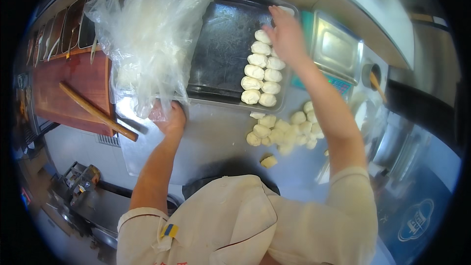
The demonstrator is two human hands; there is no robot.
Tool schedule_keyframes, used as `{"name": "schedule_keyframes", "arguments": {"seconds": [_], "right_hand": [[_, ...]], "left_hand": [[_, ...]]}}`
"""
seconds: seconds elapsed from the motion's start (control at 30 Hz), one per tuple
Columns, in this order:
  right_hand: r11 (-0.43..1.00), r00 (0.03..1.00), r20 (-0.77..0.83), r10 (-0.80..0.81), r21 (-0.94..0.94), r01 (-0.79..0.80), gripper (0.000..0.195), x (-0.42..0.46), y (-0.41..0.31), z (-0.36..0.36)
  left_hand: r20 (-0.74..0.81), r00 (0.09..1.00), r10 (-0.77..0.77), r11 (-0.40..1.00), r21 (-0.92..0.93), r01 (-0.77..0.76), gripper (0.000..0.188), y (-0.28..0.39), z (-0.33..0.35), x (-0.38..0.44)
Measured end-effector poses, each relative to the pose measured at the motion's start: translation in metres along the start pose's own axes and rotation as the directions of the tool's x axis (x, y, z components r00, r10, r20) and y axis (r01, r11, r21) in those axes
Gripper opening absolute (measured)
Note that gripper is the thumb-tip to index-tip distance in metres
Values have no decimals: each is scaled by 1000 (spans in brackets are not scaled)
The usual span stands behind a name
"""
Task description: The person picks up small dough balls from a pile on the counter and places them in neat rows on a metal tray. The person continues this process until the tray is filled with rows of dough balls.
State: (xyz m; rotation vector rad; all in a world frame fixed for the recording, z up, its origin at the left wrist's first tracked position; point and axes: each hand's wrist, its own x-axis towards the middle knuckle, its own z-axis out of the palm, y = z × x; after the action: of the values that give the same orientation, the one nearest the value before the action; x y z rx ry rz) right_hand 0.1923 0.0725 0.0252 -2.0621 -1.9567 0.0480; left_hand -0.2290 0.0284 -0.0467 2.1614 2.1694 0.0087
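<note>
Two rows of dough pieces (254, 71) lie at the right end of a dark metal baking tray (235, 103). My right hand (289, 36) reaches over the far end of these rows, fingers spread near a white piece at the tray's far right corner; whether it touches anything is unclear. Clear plastic sheeting (158, 36) covers the tray's left part. At the sheeting's near edge is my left hand (169, 117), its fingers partly behind the plastic. More dough pieces (283, 130) are heaped on the metal worktop (206, 143), nearer to me, with one yellowish lump (269, 161) apart.
A wooden rolling pin (98, 111) lies across the edge of a reddish wooden board (73, 99) at left. Several metal containers with utensils (73, 25) stand behind it. Right of the tray are a scale with a steel pan (336, 48) and a pot with a wooden handle (374, 77).
</note>
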Motion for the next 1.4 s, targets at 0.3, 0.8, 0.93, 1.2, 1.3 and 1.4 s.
{"name": "schedule_keyframes", "arguments": {"seconds": [0.3, 0.8, 0.93, 1.2, 1.3, 1.4], "right_hand": [[992, 975, 218, -45, -104, 69, 91, -46, -17, -5], [907, 732, 555, -395, 113, 405, 40, -271, -129, -47], [850, 697, 504, -511, 417, 321, 40, -260, -122, -47], [-589, 759, 651, -9, 610, -530, 53, -118, -75, -54], [-699, 828, 556, 66, 618, -359, 51, -75, -51, -52], [-596, 808, 564, 170, 712, -371, 46, -52, -38, -42]], "left_hand": [[-167, 984, 70, 996, 62, -60, 41, -6, 19, -1], [-66, 997, 49, 997, 70, -44, 45, -8, 11, 1], [111, 993, -36, 999, 16, 34, 50, 1, -1, 1], [34, 998, -53, 998, 38, 52, 49, -6, 12, 1], [74, 996, -56, 998, 43, 53, 48, 4, -2, 3], [35, 998, -44, 998, 49, 42, 47, 3, 2, 3]]}}
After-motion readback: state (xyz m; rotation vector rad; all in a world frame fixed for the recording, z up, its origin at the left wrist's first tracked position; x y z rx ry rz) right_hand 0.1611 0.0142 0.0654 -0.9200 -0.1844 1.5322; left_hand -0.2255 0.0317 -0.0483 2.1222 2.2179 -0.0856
